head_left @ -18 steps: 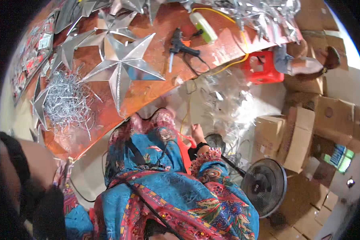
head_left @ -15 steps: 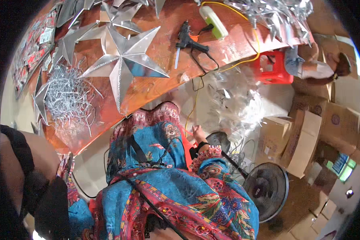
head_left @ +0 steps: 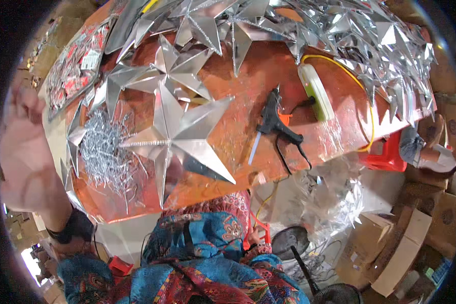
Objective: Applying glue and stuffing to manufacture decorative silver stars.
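My left hand (head_left: 25, 147) is raised at the far left, blurred, with its fingers loosely apart and nothing visible in it. Low beside my lap, my right hand (head_left: 257, 235) is closed at the edge of a red plastic stool (head_left: 266, 234). A large silver foil star (head_left: 169, 137) lies on the reddish table (head_left: 207, 187), overlapping another silver star (head_left: 169, 66). Left of it is a tangled heap of silver tinsel strands (head_left: 106, 149). A black glue gun (head_left: 277, 119) with a clear glue stick lies right of the stars.
A green-and-white power strip (head_left: 316, 93) with a yellow cord lies behind the glue gun. Silver stars (head_left: 370, 55) pile along the far side. Red-patterned packs (head_left: 78, 66) sit far left. At right are another person's hand (head_left: 430, 154), cardboard boxes (head_left: 405, 248) and a black fan (head_left: 339, 294).
My view has shifted forward over the table. My left hand has swung up and out along the left side. My right hand stays low, now beside the stool's red edge.
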`<state>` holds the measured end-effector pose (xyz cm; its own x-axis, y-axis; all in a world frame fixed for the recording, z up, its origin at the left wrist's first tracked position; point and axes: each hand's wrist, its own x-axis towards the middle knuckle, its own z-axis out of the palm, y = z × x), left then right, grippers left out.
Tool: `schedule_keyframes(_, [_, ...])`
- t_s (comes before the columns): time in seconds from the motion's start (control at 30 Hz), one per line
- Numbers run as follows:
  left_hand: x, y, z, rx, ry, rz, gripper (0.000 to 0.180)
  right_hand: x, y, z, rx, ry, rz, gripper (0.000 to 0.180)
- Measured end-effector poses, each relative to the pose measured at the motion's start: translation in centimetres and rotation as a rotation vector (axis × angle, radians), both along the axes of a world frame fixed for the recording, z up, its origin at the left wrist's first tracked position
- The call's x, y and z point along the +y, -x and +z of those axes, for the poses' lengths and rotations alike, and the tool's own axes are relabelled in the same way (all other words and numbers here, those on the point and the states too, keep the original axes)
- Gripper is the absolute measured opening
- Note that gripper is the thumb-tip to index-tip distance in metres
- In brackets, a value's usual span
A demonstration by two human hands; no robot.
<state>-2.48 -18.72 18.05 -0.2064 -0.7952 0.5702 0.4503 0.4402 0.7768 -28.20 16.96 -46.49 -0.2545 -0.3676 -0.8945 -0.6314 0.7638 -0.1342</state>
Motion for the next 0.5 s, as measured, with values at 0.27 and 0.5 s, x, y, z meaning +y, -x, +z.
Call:
schedule_keyframes(0.27, [-0.7,-5.4,-3.8,-0.237,-0.240,0.435,0.093,3.6,-0.1,-1.0,-0.089,-0.214,0.105,0.048])
schedule_keyframes(0.5, [2.4,-4.9,-5.7,-0.534,-0.136,0.687,0.061,2.3,8.5,0.6,-0.157,-0.304,0.147,0.048])
